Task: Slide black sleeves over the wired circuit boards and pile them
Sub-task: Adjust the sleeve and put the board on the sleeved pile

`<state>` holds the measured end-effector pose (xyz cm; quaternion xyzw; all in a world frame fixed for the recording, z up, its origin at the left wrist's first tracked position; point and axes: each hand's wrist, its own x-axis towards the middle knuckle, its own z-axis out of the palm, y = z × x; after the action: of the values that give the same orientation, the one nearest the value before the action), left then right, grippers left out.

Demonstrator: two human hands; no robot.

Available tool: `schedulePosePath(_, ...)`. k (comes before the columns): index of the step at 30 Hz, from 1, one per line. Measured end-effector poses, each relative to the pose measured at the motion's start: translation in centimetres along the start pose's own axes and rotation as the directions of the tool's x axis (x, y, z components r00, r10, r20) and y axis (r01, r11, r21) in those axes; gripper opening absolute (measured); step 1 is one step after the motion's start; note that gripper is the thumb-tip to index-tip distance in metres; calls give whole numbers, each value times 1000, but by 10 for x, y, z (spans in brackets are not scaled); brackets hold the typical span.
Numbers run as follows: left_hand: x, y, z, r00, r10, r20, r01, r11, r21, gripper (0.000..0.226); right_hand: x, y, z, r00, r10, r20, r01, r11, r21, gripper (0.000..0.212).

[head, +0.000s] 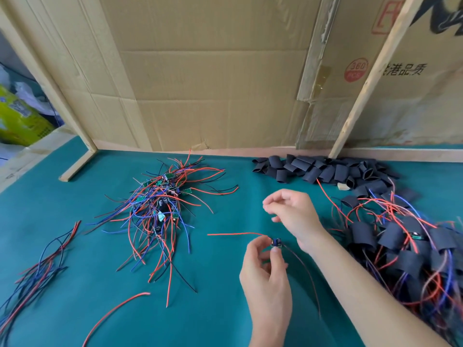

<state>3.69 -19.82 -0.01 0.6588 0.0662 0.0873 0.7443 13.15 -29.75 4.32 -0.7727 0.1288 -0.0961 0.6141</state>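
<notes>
Two bare hands work above a teal-covered table (75, 309). The left hand (265, 274) is raised at lower centre, its thumb and fingers curled to pinch a small wired circuit board (276, 242) at the fingertips; a red wire (233, 234) runs from the board out to the left, and a darker wire (304, 266) trails down to the right. The right hand (292, 216) is held just above and beyond the board, apart from it, fingers loosely curled with thumb and forefinger close together; whether anything sits between them cannot be told.

Left of centre lies a tangled heap of unsleeved boards (160, 196), green boards showing among red, blue and black leads. Along the back edge, at right, lies a heap of empty black sleeves (323, 171). At the right edge, beside the right forearm, is the pile of sleeved boards (400, 246), with coloured wires protruding from the black tubes. A bundle of loose wires (42, 266) lies at far left, and a single red wire (117, 311) lies near the front. Flattened cardboard (213, 71) on a frame of wooden battens (368, 78) forms the backdrop.
</notes>
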Motion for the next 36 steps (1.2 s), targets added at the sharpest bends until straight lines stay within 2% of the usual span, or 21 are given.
schedulePosePath(2,-1,-2,1,1000,12,-8,-11,999,52,24,31,0,3,987,-115,-114,76,949,-305,22)
schedulePosePath(3,-1,-4,1,1000,15,-11,-14,997,81,26,47,0,3,983,-145,-110,79,884,-461,25)
schedulePosePath(6,-3,-4,2,1000,14,-17,-12,994,113,30,90,4,3,1000,-11,30,30,653,-757,49)
schedulePosePath(8,-3,-2,1,999,33,-23,-30,988,153,37,104,11,3,999,39,10,-15,586,-810,48)
schedulePosePath(10,-2,0,2,998,55,-8,-52,978,201,44,109,16,2,996,-34,-88,-48,625,-779,36)
schedulePosePath(13,-3,3,6,995,37,94,-65,946,319,47,97,10,-1,958,-93,-272,-106,765,-635,23)
schedulePosePath(15,-4,2,7,992,16,126,-67,913,403,57,77,3,-4,945,-136,-299,-69,808,-586,23)
schedulePosePath(19,-2,5,2,995,-46,84,16,945,325,64,5,6,-10,944,-310,-114,181,775,-606,9)
schedulePosePath(22,-2,3,2,998,-13,56,-5,950,313,62,-37,23,-16,962,-266,66,256,787,-562,25)
schedulePosePath(24,-2,2,4,998,26,58,-43,948,316,63,-49,33,-15,967,-218,133,255,836,-485,37)
schedulePosePath(27,-4,0,6,997,29,69,-52,938,344,61,-58,37,-14,975,-218,50,219,884,-412,33)
schedulePosePath(29,-5,-2,5,999,45,31,-52,951,304,47,-64,33,-20,979,-201,-30,182,932,-314,31)
schedulePosePath(31,-3,-1,2,1000,9,3,-10,981,194,29,-68,29,-26,981,-186,-46,176,970,-166,35)
schedulePosePath(33,-3,-1,0,1000,-8,-5,9,994,107,18,-77,23,-30,988,-152,32,152,988,-15,33)
schedulePosePath(36,-1,-3,-4,999,11,-38,-8,997,74,20,-84,18,-27,967,-141,212,147,989,-13,30)
